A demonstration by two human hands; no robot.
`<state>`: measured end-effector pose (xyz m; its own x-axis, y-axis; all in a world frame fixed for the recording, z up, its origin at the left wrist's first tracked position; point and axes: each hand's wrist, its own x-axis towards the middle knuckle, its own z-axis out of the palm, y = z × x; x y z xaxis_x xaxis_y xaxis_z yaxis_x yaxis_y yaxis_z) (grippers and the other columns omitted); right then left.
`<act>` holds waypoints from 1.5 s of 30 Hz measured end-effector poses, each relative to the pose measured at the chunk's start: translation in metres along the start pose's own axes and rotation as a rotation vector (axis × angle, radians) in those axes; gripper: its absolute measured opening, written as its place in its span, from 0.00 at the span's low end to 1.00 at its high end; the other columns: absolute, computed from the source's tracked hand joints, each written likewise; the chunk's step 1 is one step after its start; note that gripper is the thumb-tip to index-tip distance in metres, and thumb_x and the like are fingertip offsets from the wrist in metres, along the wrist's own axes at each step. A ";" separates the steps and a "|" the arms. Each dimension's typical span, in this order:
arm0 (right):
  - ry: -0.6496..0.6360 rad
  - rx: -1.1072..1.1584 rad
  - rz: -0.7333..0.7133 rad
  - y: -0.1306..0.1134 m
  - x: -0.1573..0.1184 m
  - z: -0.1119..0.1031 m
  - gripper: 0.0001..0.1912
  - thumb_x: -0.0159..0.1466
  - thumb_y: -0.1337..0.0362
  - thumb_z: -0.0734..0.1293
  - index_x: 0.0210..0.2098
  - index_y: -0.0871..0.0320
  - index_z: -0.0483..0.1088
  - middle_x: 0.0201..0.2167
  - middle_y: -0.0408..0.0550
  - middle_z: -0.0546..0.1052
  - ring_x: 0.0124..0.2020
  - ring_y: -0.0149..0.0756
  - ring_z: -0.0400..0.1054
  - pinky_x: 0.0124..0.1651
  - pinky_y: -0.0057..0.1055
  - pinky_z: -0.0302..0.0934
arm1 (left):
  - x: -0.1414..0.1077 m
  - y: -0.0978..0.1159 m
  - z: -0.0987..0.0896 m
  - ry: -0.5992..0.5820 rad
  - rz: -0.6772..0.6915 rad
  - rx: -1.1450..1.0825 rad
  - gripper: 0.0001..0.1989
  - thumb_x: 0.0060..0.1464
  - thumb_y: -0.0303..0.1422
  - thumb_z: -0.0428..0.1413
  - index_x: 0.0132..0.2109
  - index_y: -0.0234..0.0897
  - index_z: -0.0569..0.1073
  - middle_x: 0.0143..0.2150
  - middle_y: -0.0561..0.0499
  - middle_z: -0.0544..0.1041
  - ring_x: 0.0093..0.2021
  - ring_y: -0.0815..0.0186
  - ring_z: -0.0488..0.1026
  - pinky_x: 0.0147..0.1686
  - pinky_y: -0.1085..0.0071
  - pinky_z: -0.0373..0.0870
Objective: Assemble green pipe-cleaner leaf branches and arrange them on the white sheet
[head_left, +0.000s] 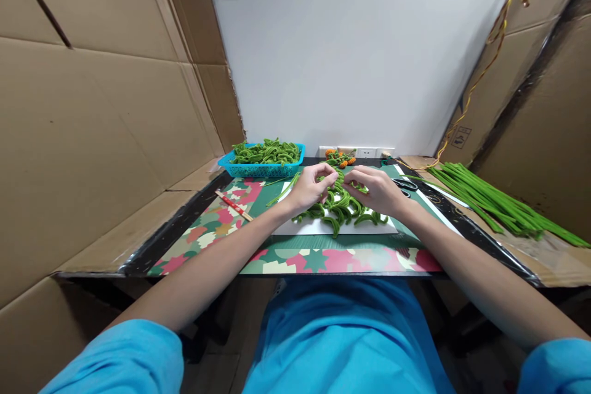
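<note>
Both hands are raised close together over a pile of short curled green pipe cleaner pieces [340,204] on a white sheet [295,228]. My left hand [314,184] is closed in a pinch, thumb and fingertips pointing right. Facing it across a small gap, my right hand [372,188] pinches too, with its fingers curled. Green shows between the fingertips, but I cannot tell whether it is a held piece or the pile behind. Black-handled scissors [405,184] lie just beyond my right hand, partly covered by it.
At the back left stands a blue basket [258,170] heaped with curled green pieces. Orange pompom-like flowers [340,158] lie near the wall sockets [367,152]. Long green pipe cleaners [503,203] lie right; red-wrapped chopsticks [234,205] left. Cardboard walls [92,111] flank the table; twisted wire [480,68] hangs right.
</note>
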<state>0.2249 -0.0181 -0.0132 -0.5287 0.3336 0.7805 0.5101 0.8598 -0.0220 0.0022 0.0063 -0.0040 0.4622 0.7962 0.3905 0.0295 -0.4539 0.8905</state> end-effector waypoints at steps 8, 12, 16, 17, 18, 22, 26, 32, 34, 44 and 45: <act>0.023 0.014 0.015 0.001 0.000 0.003 0.08 0.77 0.64 0.64 0.40 0.54 0.72 0.32 0.46 0.78 0.30 0.34 0.68 0.34 0.30 0.62 | -0.001 -0.001 0.000 0.008 -0.007 0.016 0.18 0.61 0.47 0.65 0.38 0.37 0.73 0.29 0.58 0.72 0.16 0.76 0.66 0.15 0.78 0.61; 0.021 0.013 0.020 0.001 0.001 0.002 0.09 0.77 0.65 0.63 0.40 0.54 0.73 0.32 0.47 0.78 0.30 0.35 0.69 0.34 0.30 0.62 | 0.000 -0.004 -0.001 0.009 -0.009 0.011 0.18 0.61 0.47 0.65 0.38 0.37 0.73 0.30 0.58 0.72 0.15 0.77 0.64 0.15 0.77 0.63; -0.008 -0.009 -0.002 0.001 0.002 0.000 0.10 0.77 0.66 0.63 0.40 0.54 0.74 0.31 0.46 0.78 0.30 0.35 0.69 0.34 0.31 0.61 | 0.001 -0.003 -0.001 0.006 -0.027 0.000 0.18 0.60 0.47 0.66 0.38 0.37 0.72 0.28 0.59 0.71 0.15 0.76 0.65 0.15 0.77 0.61; -0.013 -0.013 -0.008 0.001 0.002 0.000 0.10 0.77 0.66 0.63 0.40 0.54 0.74 0.31 0.46 0.77 0.30 0.35 0.69 0.34 0.31 0.61 | 0.001 -0.003 -0.001 0.003 -0.035 -0.003 0.18 0.60 0.46 0.66 0.37 0.37 0.72 0.27 0.59 0.71 0.15 0.76 0.66 0.14 0.77 0.60; -0.017 -0.017 -0.012 0.001 0.002 0.000 0.10 0.77 0.66 0.63 0.40 0.54 0.74 0.31 0.46 0.77 0.30 0.35 0.69 0.34 0.31 0.60 | 0.001 -0.002 -0.001 -0.001 -0.044 -0.007 0.18 0.60 0.46 0.66 0.37 0.37 0.72 0.27 0.59 0.71 0.15 0.75 0.66 0.14 0.78 0.58; -0.011 -0.027 -0.018 0.002 0.001 0.000 0.09 0.77 0.66 0.63 0.40 0.54 0.74 0.31 0.46 0.77 0.30 0.36 0.69 0.34 0.31 0.61 | 0.000 0.001 -0.001 -0.029 -0.079 -0.030 0.18 0.60 0.46 0.66 0.38 0.37 0.72 0.26 0.59 0.71 0.15 0.74 0.67 0.13 0.78 0.56; 0.006 -0.036 -0.004 0.003 0.001 -0.001 0.09 0.77 0.66 0.63 0.41 0.55 0.74 0.32 0.47 0.79 0.31 0.36 0.70 0.35 0.31 0.62 | 0.000 0.003 -0.001 -0.051 -0.095 -0.052 0.20 0.61 0.49 0.65 0.39 0.37 0.72 0.29 0.57 0.74 0.15 0.73 0.69 0.12 0.78 0.54; -0.007 -0.075 -0.011 0.002 0.001 -0.004 0.11 0.79 0.65 0.61 0.42 0.56 0.74 0.33 0.48 0.79 0.31 0.36 0.71 0.36 0.31 0.63 | -0.001 0.003 0.001 -0.055 -0.089 -0.068 0.23 0.60 0.53 0.65 0.42 0.37 0.72 0.29 0.57 0.74 0.15 0.75 0.68 0.12 0.78 0.58; -0.019 -0.092 -0.027 0.003 0.001 -0.004 0.12 0.79 0.64 0.61 0.42 0.56 0.75 0.33 0.49 0.80 0.32 0.37 0.71 0.36 0.32 0.63 | 0.000 0.003 0.002 -0.053 -0.088 -0.065 0.24 0.59 0.53 0.66 0.41 0.37 0.72 0.29 0.58 0.74 0.16 0.75 0.68 0.12 0.79 0.57; 0.062 -0.043 0.015 0.005 -0.005 0.004 0.08 0.78 0.60 0.64 0.50 0.55 0.74 0.38 0.50 0.84 0.32 0.36 0.76 0.38 0.30 0.68 | -0.005 0.006 0.003 -0.060 -0.069 -0.050 0.27 0.56 0.55 0.68 0.46 0.37 0.73 0.28 0.57 0.75 0.17 0.73 0.69 0.13 0.79 0.57; 0.068 -0.033 0.019 0.004 -0.004 0.004 0.08 0.78 0.60 0.65 0.49 0.55 0.74 0.38 0.49 0.84 0.31 0.36 0.77 0.37 0.29 0.68 | -0.006 0.007 0.003 -0.076 -0.070 -0.042 0.27 0.57 0.55 0.68 0.47 0.37 0.73 0.25 0.57 0.74 0.17 0.73 0.68 0.13 0.79 0.57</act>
<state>0.2266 -0.0145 -0.0191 -0.4719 0.3222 0.8207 0.5422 0.8401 -0.0181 0.0025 -0.0028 -0.0013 0.5258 0.7921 0.3100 0.0274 -0.3800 0.9246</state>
